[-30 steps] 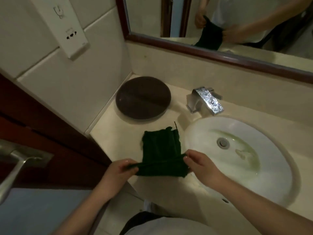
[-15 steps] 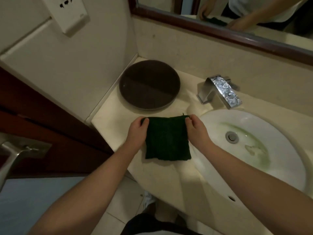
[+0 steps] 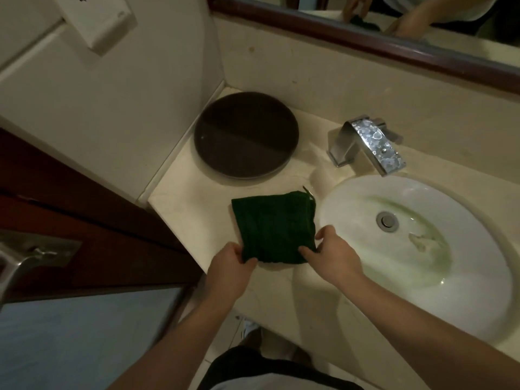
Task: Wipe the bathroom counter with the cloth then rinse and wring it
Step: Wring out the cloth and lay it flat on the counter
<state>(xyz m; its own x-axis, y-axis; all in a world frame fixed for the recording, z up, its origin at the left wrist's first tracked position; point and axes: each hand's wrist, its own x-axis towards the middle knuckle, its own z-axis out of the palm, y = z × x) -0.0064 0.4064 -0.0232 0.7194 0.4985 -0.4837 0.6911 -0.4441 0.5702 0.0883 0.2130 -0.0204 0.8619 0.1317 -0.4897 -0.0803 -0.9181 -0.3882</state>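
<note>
A dark green cloth (image 3: 273, 223), folded into a rough square, lies flat on the beige counter (image 3: 183, 204) just left of the basin. My left hand (image 3: 229, 267) pinches the cloth's near left corner. At the near right corner my right hand (image 3: 333, 253) grips the edge, thumb on top. Both hands are at the counter's front edge.
A white oval sink (image 3: 416, 249) with greenish stains and a drain sits to the right. Behind it stands a chrome faucet (image 3: 368, 143). A dark round tray (image 3: 246, 135) occupies the back left corner. A mirror (image 3: 422, 21) runs above; a dark wooden door (image 3: 84, 220) is left.
The cloth was folded over and laid flat on the counter. My hands slid from its far corners back to its near corners.
</note>
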